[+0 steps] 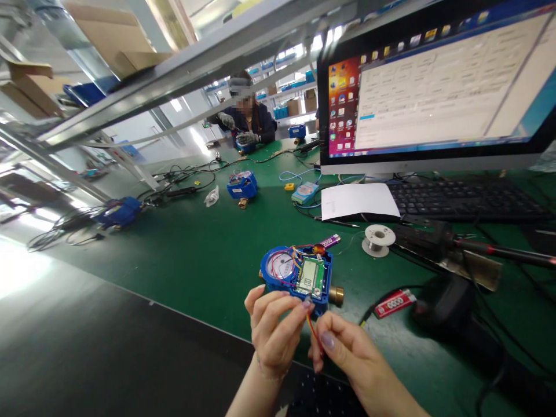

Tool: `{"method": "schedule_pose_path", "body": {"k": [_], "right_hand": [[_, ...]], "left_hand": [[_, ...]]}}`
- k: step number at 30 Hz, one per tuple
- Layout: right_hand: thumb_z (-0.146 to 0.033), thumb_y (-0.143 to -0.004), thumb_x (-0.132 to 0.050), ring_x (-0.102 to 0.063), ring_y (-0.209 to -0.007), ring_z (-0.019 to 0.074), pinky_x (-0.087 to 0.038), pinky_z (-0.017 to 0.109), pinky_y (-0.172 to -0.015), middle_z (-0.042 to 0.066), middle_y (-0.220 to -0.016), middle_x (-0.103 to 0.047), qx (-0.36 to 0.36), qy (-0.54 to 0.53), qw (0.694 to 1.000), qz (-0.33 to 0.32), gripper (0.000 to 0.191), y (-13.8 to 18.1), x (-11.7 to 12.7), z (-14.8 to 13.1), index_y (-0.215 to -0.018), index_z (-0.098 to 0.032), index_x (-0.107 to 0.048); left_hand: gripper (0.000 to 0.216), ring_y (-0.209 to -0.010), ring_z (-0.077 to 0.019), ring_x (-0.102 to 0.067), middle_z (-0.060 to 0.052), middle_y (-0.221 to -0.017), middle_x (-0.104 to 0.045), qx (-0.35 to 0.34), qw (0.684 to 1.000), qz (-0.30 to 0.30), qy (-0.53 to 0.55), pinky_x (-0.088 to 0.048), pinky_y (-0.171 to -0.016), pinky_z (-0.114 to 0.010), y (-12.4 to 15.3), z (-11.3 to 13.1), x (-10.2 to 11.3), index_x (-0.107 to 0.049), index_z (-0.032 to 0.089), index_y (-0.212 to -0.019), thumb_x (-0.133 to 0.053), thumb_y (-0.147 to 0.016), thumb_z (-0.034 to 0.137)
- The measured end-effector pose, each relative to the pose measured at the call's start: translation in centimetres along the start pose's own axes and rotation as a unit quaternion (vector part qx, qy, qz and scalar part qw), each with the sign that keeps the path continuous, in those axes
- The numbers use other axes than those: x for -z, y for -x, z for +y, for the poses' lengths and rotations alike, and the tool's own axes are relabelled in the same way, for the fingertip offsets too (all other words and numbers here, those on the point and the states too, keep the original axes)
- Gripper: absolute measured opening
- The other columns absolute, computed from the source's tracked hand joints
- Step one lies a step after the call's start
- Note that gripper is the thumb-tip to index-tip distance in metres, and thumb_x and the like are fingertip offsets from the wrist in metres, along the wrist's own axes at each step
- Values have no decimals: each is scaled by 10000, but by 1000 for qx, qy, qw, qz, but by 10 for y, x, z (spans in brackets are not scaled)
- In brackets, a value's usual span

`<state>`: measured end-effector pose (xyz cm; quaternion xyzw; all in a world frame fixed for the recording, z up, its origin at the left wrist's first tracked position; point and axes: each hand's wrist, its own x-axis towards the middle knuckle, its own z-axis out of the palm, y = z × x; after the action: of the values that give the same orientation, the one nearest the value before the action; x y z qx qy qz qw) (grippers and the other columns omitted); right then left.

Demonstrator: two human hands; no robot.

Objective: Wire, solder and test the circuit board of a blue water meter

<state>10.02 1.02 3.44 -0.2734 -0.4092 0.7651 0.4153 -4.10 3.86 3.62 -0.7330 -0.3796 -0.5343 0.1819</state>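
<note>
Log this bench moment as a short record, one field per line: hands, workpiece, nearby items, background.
left hand: left hand pinches at the near edge of the blue meter
right hand: right hand grips a red wire that runs up to the meter
workpiece: cover off, green circuit board and dial exposed, brass fitting at its right side
nearby items: solder spool, soldering iron, red battery, white paper, keyboard, monitor
background: a co-worker in gloves at the far end; second blue meter on the green mat

On the green tabletop [208, 255] stand a monitor [434, 87] and a keyboard [460, 200], with a white paper [358, 201] and a solder spool [379, 239] nearby. Farther off, a blue meter [242, 186] sits near a seated co-worker [247, 119].
</note>
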Motion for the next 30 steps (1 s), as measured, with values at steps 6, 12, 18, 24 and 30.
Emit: {"method": "schedule_pose_path", "body": {"k": [6, 12, 18, 24, 30], "right_hand": [[-568, -866, -457, -460, -676, 125, -347, 264, -660, 3, -689, -506, 2, 86, 996, -16, 411, -2, -2, 4, -721, -184, -454], [-565, -872, -438, -456, -670, 122, -358, 250, -637, 10, -706, -505, -7, 92, 995, -31, 409, -6, 2, 13, -746, -177, -467], [-579, -885, -369, -459, -629, 127, -354, 256, -587, 19, -683, -512, 17, 158, 985, -63, 422, -8, -3, 10, -724, -196, -439], [-404, -909, -429, -511, -609, 127, -396, 241, -553, 9, -683, -546, 115, 275, 954, -15, 254, -6, -3, 2, -747, -218, -494], [-162, -814, -580, -596, -832, 152, -469, 237, -732, 24, -917, -604, 240, 385, 870, 193, 146, 7, 15, -2, -895, -280, -551]], "left_hand": [[108, -820, -149, -602, -20, -811, -662, -11, 999, 3, 33, -445, -875, -406, 11, 0, 3, -647, 146, -866, -620, -794, 70], [89, -879, -163, -619, -43, -872, -666, -44, 996, -50, 53, -492, -869, -387, 14, -3, 10, -658, 128, -861, -577, -834, 102], [41, -769, -141, -615, -15, -796, -653, 21, 998, 14, 60, -536, -784, -365, 15, -7, 13, -633, 138, -818, -631, -793, 106], [74, -750, -135, -606, 8, -782, -654, 48, 996, -19, 68, -550, -767, -372, 11, -12, 18, -658, 206, -815, -624, -807, 140], [98, -759, -119, -615, 23, -766, -663, 19, 992, -99, 72, -555, -794, -336, 0, -18, 20, -655, 210, -804, -607, -821, 126]]}}
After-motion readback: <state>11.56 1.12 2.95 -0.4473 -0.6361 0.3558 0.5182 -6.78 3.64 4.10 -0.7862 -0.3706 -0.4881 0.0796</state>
